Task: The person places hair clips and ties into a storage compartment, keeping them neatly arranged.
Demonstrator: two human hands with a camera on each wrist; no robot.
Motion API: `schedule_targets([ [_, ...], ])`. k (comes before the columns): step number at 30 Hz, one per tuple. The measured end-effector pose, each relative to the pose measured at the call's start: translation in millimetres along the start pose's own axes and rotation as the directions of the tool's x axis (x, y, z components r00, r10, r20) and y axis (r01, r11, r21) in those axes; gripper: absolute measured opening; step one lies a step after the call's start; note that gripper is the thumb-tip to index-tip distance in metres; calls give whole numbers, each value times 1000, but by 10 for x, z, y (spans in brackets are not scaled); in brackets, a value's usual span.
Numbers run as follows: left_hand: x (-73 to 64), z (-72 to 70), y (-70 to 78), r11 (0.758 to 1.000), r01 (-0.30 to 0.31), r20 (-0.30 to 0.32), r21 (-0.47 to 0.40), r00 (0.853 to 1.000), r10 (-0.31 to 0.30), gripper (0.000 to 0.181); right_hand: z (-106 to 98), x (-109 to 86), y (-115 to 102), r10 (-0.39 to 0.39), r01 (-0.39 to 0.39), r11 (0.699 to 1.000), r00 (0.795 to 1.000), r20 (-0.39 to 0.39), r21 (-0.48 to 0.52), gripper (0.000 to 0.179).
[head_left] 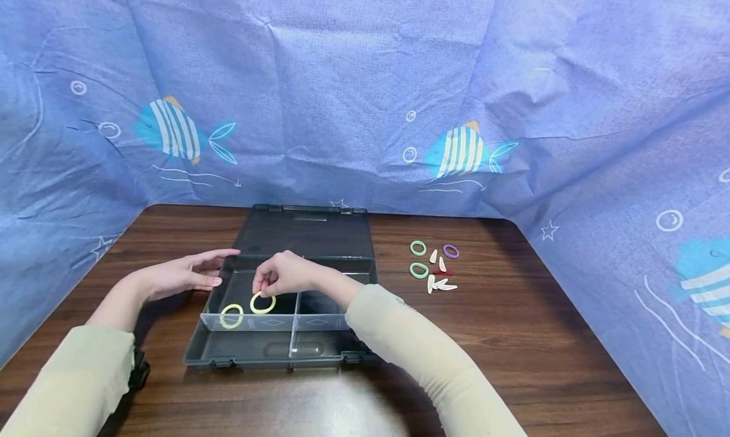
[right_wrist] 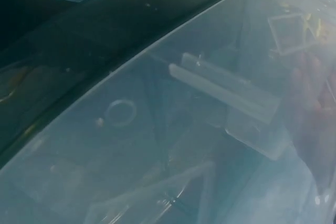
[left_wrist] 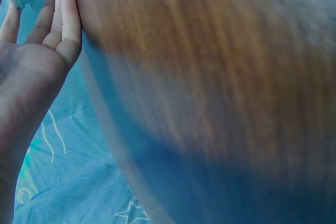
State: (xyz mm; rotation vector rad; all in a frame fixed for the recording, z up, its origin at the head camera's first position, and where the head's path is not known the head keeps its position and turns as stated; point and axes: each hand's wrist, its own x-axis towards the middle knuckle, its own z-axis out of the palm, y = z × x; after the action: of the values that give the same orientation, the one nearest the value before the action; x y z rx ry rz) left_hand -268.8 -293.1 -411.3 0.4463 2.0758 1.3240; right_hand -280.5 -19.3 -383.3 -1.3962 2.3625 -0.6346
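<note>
Over the open grey plastic case (head_left: 296,351) on a dark wood-grain table (head_left: 513,335), your right hand (head_left: 285,273) pinches a thin yellow ring (head_left: 263,304) above the clear-walled left compartment, where a second yellow ring (head_left: 231,316) lies at its 8 o'clock. Your left hand (head_left: 185,274), fingers straight and together, rests against the case's left edge. Blue fish-print cloth (head_left: 365,88) walls the table.

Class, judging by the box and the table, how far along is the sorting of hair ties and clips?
Done: one yellow tie lies in the box's left compartment. In hand: the right hand pinches a second yellow tie over that compartment, while the left hand rests at the box's edge. Left: green ties, a purple tie and clips on the table.
</note>
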Motion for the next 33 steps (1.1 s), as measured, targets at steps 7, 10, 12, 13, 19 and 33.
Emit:
schedule_targets([
  [7,-4,-1,-6,1000,-7,5,-10,1000,7,69,72,78,-14,-9,10,999,1000,21,-40,7],
  [10,-10,2,-1,1000,-9,3,-16,1000,9,69,98,106,-22,-11,12,999,999,34,-46,6],
  [12,-12,4,2,1000,-8,1,-15,1000,8,69,107,112,-31,-8,9,999,999,43,-43,6],
  [13,-12,5,4,1000,-7,1,-14,1000,7,69,111,114,-34,-2,4,999,999,47,-42,6],
  [19,-9,10,14,1000,-6,2,-7,1000,6,68,131,117,-61,50,-46,997,997,66,-62,4],
  [33,-18,13,30,1000,3,8,-17,1000,-3,68,110,85,-51,25,-30,999,991,130,36,9],
])
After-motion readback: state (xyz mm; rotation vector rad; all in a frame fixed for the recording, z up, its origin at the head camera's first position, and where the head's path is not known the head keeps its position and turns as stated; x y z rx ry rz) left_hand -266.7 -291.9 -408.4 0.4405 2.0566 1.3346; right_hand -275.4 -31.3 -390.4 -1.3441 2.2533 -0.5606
